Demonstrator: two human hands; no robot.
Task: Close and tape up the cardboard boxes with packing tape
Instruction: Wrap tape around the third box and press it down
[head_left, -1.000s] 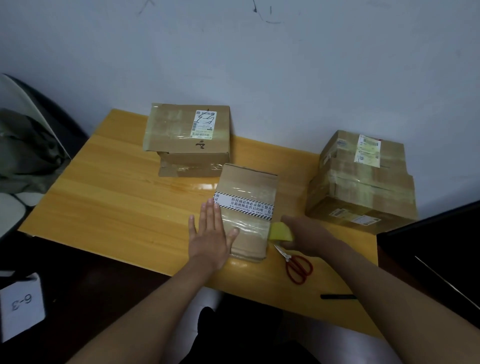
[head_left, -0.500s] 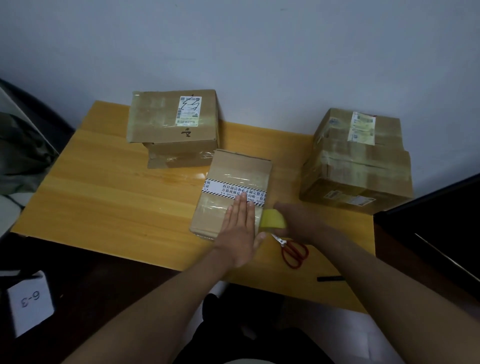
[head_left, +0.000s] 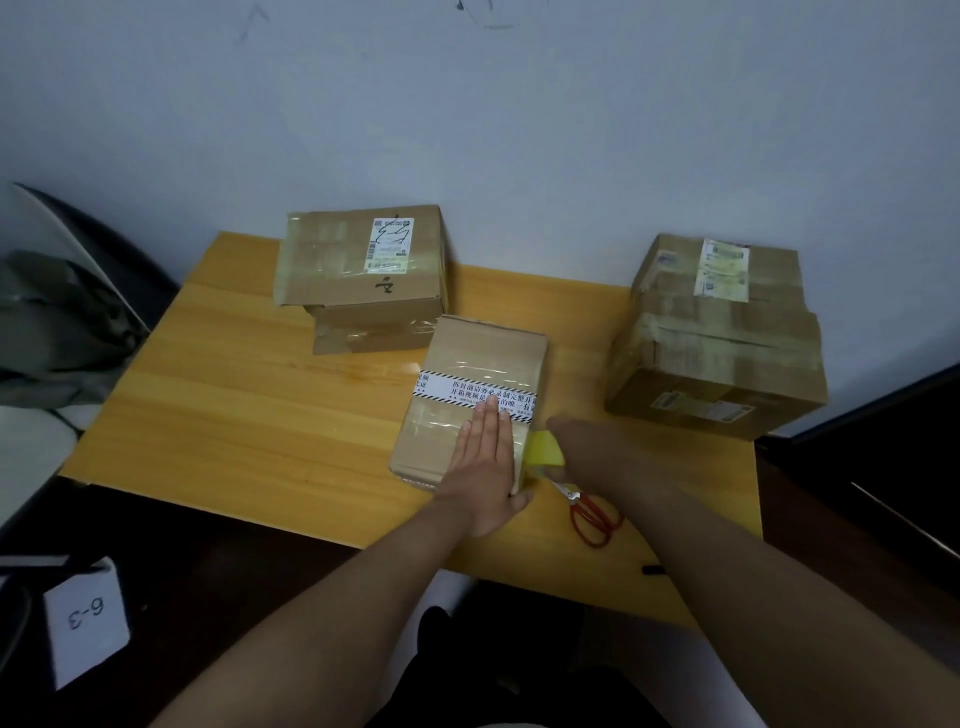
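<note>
A flat cardboard box (head_left: 478, 353) with a white printed tape band lies mid-table, its top glossy with clear tape. My left hand (head_left: 485, 467) presses flat on the box's near right part, fingers straight. Right beside it, at the box's right edge, my right hand (head_left: 582, 447) grips a yellow tape roll (head_left: 544, 448); its fingers are mostly hidden behind the hand. Red-handled scissors (head_left: 592, 514) lie on the table just under my right forearm.
Two stacked taped boxes (head_left: 363, 270) stand at the back left of the wooden table (head_left: 234, 405), and another taped stack (head_left: 717, 338) stands at the back right. A black pen (head_left: 653, 569) lies near the front edge. A white card marked 6-3 (head_left: 85, 618) is at lower left.
My left hand slid rightward across the box top, from its left near corner to its right side beside the roll. My right hand with the tape roll stayed at the box's right edge.
</note>
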